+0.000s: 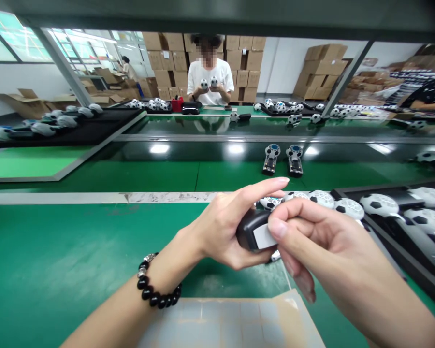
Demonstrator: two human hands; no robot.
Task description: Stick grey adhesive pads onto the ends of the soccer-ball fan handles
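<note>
My left hand point(226, 229) holds a black handle-shaped device point(249, 231) above the green table, its forefinger stretched out over the top. My right hand point(313, 237) is closed around the same device from the right, and its thumb presses a small white sticker point(264, 236) onto the black end. A black bead bracelet point(155, 290) sits on my left wrist. A sheet of white stickers point(235, 326) lies on the table just below my hands.
Black trays point(402, 232) with football-patterned devices point(379, 204) stand at the right. Two such devices point(282, 158) lie on the dark conveyor belt point(203, 150) ahead. A person in a white shirt point(210, 77) works opposite, holding two ball parts. Cardboard boxes point(170, 60) are stacked behind.
</note>
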